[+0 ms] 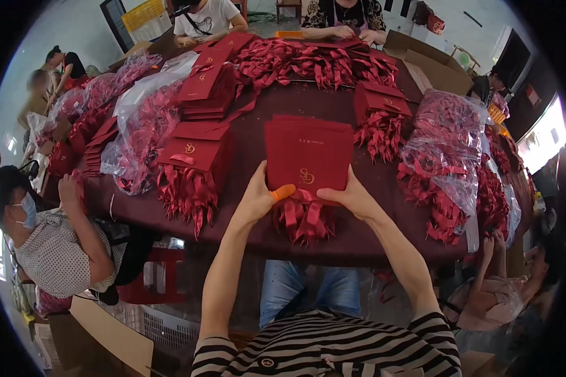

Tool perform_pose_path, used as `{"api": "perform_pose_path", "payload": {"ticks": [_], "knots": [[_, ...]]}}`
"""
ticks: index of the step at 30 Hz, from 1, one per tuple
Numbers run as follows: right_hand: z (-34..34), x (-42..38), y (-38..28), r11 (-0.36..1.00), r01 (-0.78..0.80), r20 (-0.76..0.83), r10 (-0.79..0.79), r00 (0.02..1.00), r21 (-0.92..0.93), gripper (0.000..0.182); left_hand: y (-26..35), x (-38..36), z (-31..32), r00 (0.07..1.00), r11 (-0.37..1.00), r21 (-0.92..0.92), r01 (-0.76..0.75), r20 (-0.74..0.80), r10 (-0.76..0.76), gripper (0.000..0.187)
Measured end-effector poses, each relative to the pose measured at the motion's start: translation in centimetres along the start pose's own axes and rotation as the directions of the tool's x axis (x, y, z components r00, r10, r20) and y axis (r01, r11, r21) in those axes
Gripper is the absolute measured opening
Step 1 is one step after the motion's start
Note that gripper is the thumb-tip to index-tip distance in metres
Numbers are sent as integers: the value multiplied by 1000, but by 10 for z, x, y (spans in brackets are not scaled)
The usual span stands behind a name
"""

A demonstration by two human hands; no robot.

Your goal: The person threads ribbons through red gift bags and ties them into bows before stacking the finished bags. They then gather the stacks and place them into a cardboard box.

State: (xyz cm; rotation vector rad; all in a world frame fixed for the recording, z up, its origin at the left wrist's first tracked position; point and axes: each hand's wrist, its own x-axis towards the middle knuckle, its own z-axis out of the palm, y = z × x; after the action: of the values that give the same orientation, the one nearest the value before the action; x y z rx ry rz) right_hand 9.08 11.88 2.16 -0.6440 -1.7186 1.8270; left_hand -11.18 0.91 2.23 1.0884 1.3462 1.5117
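Note:
Between my two hands is a stack of flat red gift bags (308, 151), with gold lettering on the front one. My left hand (258, 191) grips the stack's left edge, and its thumb wears an orange finger cot (283, 191). On the opposite edge, my right hand (346, 195) is closed with its thumb pressed on the front. Red ribbon handles (305, 220) hang from the lower edge of the stack. Left of my hands lies another pile of red bags (192, 147) with its ribbons toward me.
Taller red bag stacks (204, 94) stand at the back left of the dark red table (251, 138). Loose ribbons (314, 60) heap along the far side. Plastic-wrapped ribbon bundles (446, 151) lie at right. Several people sit around, one masked person (63, 245) at left.

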Motion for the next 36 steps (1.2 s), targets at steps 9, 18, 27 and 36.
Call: {"api": "perform_pose_path", "payload": {"ticks": [9, 18, 27, 36], "knots": [[-42, 31, 23, 953, -120, -140, 163, 977, 277, 92, -31, 90, -15, 937, 861, 509, -5, -298, 182, 40], [-42, 24, 30, 966, -46, -104, 75, 992, 254, 88, -63, 213, -55, 813, 248, 919, 306, -388, 435, 54], [-41, 22, 31, 960, -87, -106, 119, 987, 267, 89, -63, 303, -50, 756, 462, 832, -308, -82, 650, 65], [-43, 26, 19, 888, -174, -188, 275, 943, 425, 75, -3, 198, -28, 960, 976, 98, -196, -182, 211, 37]]}}
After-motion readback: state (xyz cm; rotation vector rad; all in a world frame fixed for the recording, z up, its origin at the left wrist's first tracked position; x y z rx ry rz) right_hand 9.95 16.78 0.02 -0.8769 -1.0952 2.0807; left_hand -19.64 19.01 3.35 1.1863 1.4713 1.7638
